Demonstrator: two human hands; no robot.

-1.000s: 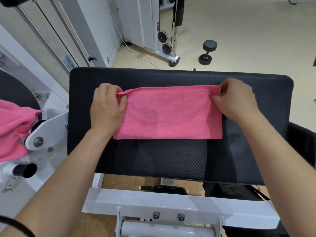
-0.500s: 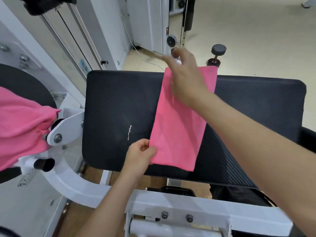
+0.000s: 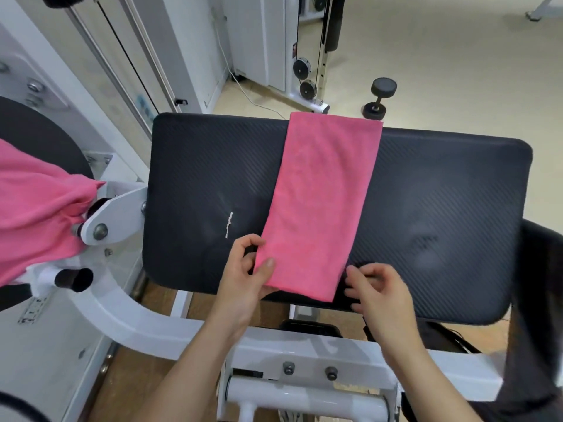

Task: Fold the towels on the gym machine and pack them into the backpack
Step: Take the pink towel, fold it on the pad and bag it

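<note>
A pink towel (image 3: 323,202), folded into a long strip, lies across the black pad (image 3: 198,178) of the gym machine, running from its far edge to its near edge. My left hand (image 3: 246,272) pinches the towel's near left corner, thumb on top. Beside the near right corner hovers my right hand (image 3: 377,290) with loosely curled fingers, holding nothing. A second pink towel (image 3: 36,208) hangs bunched on the machine at the left. A dark backpack (image 3: 451,339) shows partly under the pad's right side.
The machine's white frame (image 3: 304,354) runs below the pad. A small white tear (image 3: 229,224) marks the pad left of the towel. A dumbbell (image 3: 379,99) and a cable machine (image 3: 307,71) stand on the floor beyond.
The towel was turned from lying sideways to lying lengthwise away from me. My right hand let go of the far end and came back to the near right corner.
</note>
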